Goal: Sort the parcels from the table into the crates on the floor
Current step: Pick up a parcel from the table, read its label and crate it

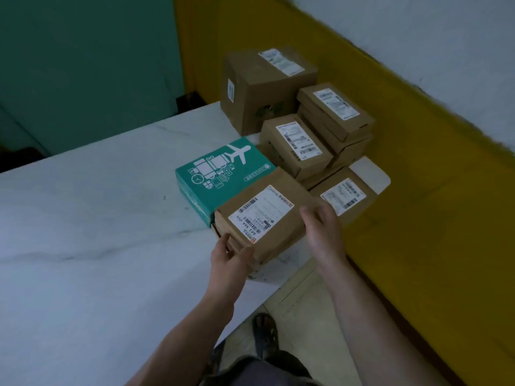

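Observation:
A brown cardboard parcel (278,229) with a white barcode label lies at the table's near corner, partly resting on a teal box (220,168) printed with a white plane. My left hand (231,260) grips its near left corner, thumb on top. At the parcel's right edge is my right hand (324,232), fingers spread and palm turned toward it, not closed around it. Behind stand more brown parcels: a large cube (264,87), a labelled box (298,146), a two-high stack (334,115) and a flat parcel (345,196). No crate is in view.
The white marble-patterned table (97,218) runs off to the left. A yellow and white wall (418,135) runs close along the right. Between table and wall is a strip of tiled floor (303,302), where my sandalled foot (264,332) stands.

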{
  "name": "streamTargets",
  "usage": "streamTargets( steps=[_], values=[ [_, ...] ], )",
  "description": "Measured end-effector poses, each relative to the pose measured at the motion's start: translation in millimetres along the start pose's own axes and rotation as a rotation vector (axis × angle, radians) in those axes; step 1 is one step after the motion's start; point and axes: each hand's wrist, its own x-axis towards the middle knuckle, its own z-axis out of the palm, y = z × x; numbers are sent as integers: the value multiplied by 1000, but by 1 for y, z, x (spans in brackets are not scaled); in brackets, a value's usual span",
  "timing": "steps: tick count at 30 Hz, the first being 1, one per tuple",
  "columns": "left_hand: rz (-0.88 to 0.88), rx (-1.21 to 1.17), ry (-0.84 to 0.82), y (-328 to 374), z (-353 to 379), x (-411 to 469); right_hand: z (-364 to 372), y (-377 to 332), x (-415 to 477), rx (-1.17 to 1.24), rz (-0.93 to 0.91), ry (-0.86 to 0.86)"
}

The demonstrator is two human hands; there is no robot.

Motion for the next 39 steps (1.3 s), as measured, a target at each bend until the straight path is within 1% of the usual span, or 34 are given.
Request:
streamTargets(
  steps=[5, 9, 11, 13, 16, 21, 24, 28, 33, 39],
  values=[
    [14, -53, 115, -5, 16, 3, -10, -4, 52, -178, -15, -55],
    [20, -111, 229, -15, 33, 3, -16, 6, 84, -226, 54, -192],
    [33, -126, 267, -19, 41, 3, -16, 12, 90, -186, 72, -264],
    [48, -153, 308, -24, 49, 4, -18, 17, 92, -145, 44, -315],
    [87, -167, 342, -33, 53, 1, -21, 26, 87, -78, 19, -342],
    [151, -211, 420, -44, 49, -4, -26, 35, 69, 51, 28, -391],
    [196, -230, 446, -48, 38, -7, -22, 36, 54, 131, 24, -398],
    [255, -235, 438, -48, 17, -15, -10, 29, 33, 246, 78, -390],
    [306, -269, 413, -44, -42, -26, 20, 29, -12, 347, 146, -440],
    [378, -340, 528, -20, -113, -30, 81, 30, -72, 554, 229, -536]
  ],
)
